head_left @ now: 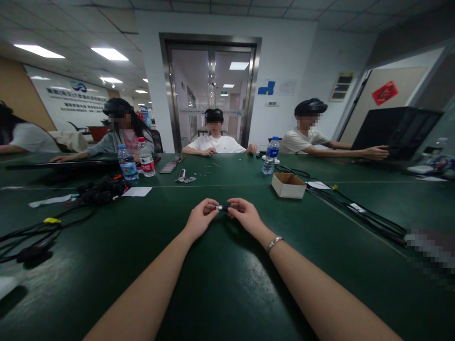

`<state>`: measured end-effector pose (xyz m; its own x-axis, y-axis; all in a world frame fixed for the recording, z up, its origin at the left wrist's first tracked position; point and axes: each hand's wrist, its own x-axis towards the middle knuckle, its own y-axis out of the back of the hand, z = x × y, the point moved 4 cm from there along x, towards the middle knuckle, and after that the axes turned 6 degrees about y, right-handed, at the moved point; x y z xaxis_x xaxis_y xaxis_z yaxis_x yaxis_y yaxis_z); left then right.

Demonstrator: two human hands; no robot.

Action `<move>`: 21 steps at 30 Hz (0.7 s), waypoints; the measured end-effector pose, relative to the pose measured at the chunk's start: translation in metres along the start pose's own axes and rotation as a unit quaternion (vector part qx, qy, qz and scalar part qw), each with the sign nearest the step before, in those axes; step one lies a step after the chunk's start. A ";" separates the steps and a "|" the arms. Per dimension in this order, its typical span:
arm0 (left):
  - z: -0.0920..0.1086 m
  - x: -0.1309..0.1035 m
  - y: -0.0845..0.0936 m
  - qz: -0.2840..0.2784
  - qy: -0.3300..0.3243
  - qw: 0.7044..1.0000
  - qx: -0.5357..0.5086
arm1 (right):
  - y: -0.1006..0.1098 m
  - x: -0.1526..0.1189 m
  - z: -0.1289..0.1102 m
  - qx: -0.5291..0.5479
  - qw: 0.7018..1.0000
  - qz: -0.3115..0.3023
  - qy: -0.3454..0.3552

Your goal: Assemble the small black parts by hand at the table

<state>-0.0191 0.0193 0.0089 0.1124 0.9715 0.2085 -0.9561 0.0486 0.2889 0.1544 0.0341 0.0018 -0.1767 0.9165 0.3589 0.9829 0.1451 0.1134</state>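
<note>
The small dark-and-silver piece point(223, 208) is near the centre of the frame, just above the bench point(213, 284), spanning the gap between the two hands. The left hand point(199, 221) has its fingers pinched on the silver end, and the right hand point(248, 219) grasps the dark end between thumb and fingers. It looks light and fairly stiff, likely metal on one side and plastic or rubber on the other. The bright end may be slippery, so a fingertip pinch close to each end seems the surest hold, with light pressure in case the shell or the join is delicate.

Both tips of the piece are covered by the fingers, and it is too small and dim to tell whether it is one part or two. Its underside cannot be seen. Further up the frame, the little bits point(190, 179) beside a pale object point(181, 174) are too small to name. The open box point(288, 189) at right of centre shows only part of its inside. A white item point(6, 287) is cut off at the lower left, and a blurred patch point(432, 246) hides something at the right edge.
</note>
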 end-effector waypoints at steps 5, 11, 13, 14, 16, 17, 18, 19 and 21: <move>0.002 0.000 0.000 0.000 -0.001 1.000 0.007 | 0.000 0.000 -0.001 0.017 1.000 -0.001 -0.015; 0.002 -0.001 0.000 -0.011 -0.013 1.000 -0.012 | -0.001 0.000 -0.002 0.012 0.999 -0.002 -0.036; 0.001 -0.001 0.000 -0.009 -0.010 1.000 -0.019 | -0.001 0.000 -0.002 0.010 0.999 0.000 -0.035; 0.000 0.000 0.000 -0.001 -0.005 1.000 -0.019 | -0.001 0.001 -0.002 0.010 0.999 0.002 -0.034; -0.005 0.002 0.002 0.026 0.013 1.000 -0.005 | -0.001 0.001 -0.003 0.009 0.999 0.004 -0.033; -0.008 0.003 0.002 0.036 0.026 0.999 0.009 | -0.001 0.001 -0.003 0.009 0.999 0.004 -0.033; -0.011 0.005 0.003 0.044 0.040 0.998 0.026 | -0.001 0.001 -0.003 0.008 0.999 0.003 -0.033; -0.015 0.006 0.003 0.047 0.053 0.997 0.042 | -0.001 0.001 -0.003 0.007 0.999 0.002 -0.034; -0.019 0.007 0.002 0.036 0.069 0.995 0.065 | 0.000 0.000 -0.003 0.005 0.999 0.003 -0.036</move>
<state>-0.0255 0.0311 -0.0065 -0.0023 0.9943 0.1063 -0.9162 -0.0447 0.3983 0.1539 0.0332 0.0049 -0.1679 0.9414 0.2926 0.9844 0.1440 0.1014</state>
